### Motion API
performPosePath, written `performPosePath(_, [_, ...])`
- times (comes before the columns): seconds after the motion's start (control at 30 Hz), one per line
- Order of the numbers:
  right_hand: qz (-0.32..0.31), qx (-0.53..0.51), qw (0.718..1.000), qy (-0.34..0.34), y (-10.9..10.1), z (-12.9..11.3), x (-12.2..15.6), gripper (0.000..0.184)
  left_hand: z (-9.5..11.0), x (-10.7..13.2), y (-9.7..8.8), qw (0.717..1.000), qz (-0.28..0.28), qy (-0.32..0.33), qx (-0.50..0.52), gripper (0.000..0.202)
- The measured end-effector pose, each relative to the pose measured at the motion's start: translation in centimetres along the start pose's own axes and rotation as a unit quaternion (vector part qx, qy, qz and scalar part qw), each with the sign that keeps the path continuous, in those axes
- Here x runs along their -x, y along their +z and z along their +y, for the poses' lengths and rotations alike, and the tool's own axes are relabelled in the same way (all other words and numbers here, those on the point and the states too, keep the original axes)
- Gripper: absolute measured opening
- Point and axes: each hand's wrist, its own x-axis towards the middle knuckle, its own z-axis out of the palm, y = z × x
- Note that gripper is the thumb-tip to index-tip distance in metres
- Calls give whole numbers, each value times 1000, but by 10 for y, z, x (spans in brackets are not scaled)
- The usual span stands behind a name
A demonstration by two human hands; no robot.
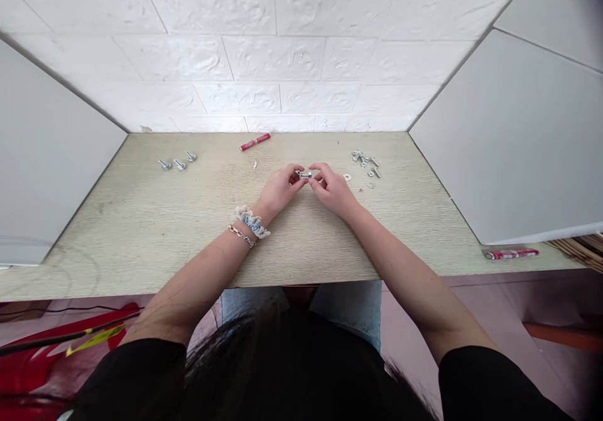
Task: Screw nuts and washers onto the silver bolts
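Note:
My left hand (279, 190) and my right hand (332, 188) meet over the middle of the wooden table (141, 232). Between their fingertips they pinch a small silver bolt (305, 174), held sideways just above the tabletop. The left wrist wears a scrunchie and a chain bracelet. A loose washer (347, 176) lies just right of my right hand.
A pile of bolts, nuts and washers (366, 162) lies at the back right. Three assembled bolts (177, 161) sit in a row at the back left. A red tube (255, 141) lies by the back wall, another red tube (511, 254) at the right front edge. Grey panels flank the table.

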Motion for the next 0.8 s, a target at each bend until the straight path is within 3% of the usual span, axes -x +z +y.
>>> performPosePath(0.2, [-7, 3, 1000, -5, -2, 0, 0, 30, 2, 0, 0, 1000, 0, 1, -5, 23])
performPosePath(0.43, [3, -6, 1000, -2, -1, 0, 0, 39, 2, 0, 0, 1000, 1, -5, -1, 22])
performPosePath(0.67, [-12, -1, 1000, 2, -2, 0, 0, 29, 3, 0, -1, 1000, -1, -3, -2, 22])
performPosePath(0.8, [-10, 10, 1000, 5, -4, -1, 0, 35, 5, 0, -1, 1000, -4, -6, -9, 22])
